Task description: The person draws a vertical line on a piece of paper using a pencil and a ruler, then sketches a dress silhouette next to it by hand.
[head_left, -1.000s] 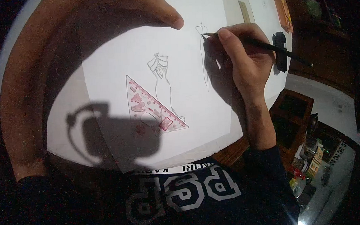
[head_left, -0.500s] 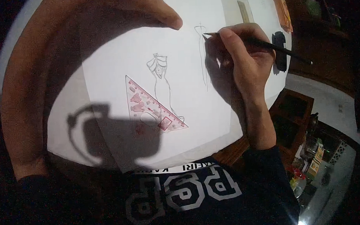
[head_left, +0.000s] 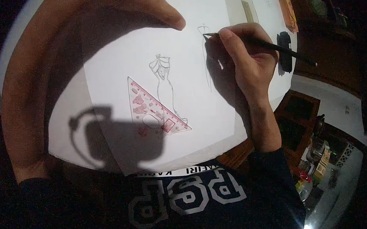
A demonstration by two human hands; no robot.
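My right hand (head_left: 252, 51) is closed round a dark pencil (head_left: 286, 50), its tip at a faint figure outline (head_left: 204, 29) on the white paper (head_left: 199, 114). My left hand (head_left: 159, 10) lies at the paper's upper part, thumb stretched out and holding nothing visible; its other fingers run out of the top of the view. Between the hands and lower down is a finished-looking dress sketch (head_left: 162, 71). A pink patterned triangle ruler (head_left: 145, 109) overlaps the lower left of that sketch.
A black object (head_left: 285, 52) lies right of my right hand. A straight ruler (head_left: 248, 11) and an orange item (head_left: 287, 10) are at the upper right. Wooden furniture (head_left: 296, 110) and packages (head_left: 322, 162) stand beyond the table at the lower right. A dark shadow falls across the paper.
My right hand and the pencil have shifted slightly left, with the tip now a little further left on the faint outline. My left hand has stayed in place.
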